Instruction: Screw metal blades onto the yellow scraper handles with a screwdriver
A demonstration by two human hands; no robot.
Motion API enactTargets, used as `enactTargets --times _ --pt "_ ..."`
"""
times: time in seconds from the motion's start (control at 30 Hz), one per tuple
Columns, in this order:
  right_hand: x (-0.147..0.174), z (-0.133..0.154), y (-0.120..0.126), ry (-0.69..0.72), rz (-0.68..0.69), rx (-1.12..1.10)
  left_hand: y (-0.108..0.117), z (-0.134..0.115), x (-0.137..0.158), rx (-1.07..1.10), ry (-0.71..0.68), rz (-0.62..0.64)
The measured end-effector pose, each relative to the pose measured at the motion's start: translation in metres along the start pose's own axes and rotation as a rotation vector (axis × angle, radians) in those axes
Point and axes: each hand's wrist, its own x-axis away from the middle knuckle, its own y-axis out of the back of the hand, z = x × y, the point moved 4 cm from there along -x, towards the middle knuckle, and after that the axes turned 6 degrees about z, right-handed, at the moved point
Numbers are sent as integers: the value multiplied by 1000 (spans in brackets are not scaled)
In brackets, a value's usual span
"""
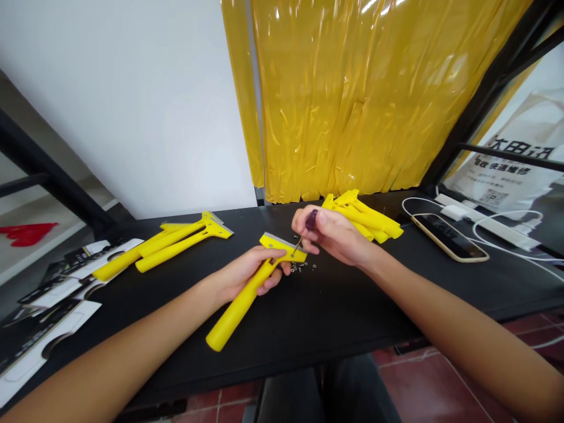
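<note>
My left hand [251,271] is closed around the neck of a yellow scraper [238,308], its thumb lying on the head. The scraper's handle points down and to the left, and a metal blade shows along the head's upper edge. In my right hand [335,232] is a screwdriver [311,220] with a dark purple handle. Its thin shaft slants down to a screw at the right part of the scraper head. Several tiny screws and nuts [304,265] lie on the black table just beyond and beside the head.
Several yellow scrapers [176,239] with blades lie at left, near printed card sleeves [66,323]. More yellow scraper parts [370,220] are piled behind my right hand. A phone [449,238], white cables and a power strip [489,220] occupy the right side. A yellow plastic curtain [352,100] hangs behind.
</note>
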Motion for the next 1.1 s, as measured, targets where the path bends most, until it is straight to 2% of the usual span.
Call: enactTargets --times 0.17,0.47,0.63,0.77,0.97,1.1 --pt "-2 -2 1 9 -138 -80 -9 -4 3 -24 -12 -48" --pt "0 0 -1 17 -40 68 -10 -4 3 43 -71 -135" --pt "-1 -3 -4 -50 -56 -37 -9 -3 2 64 -84 -170" --pt "0 -5 -1 -52 -130 -129 -9 -4 2 83 -105 -172" --pt "0 -2 -2 -35 -93 -85 -8 -1 0 81 -69 -144" --pt "0 -2 -4 -49 -124 -78 -6 -1 -2 92 -113 -138"
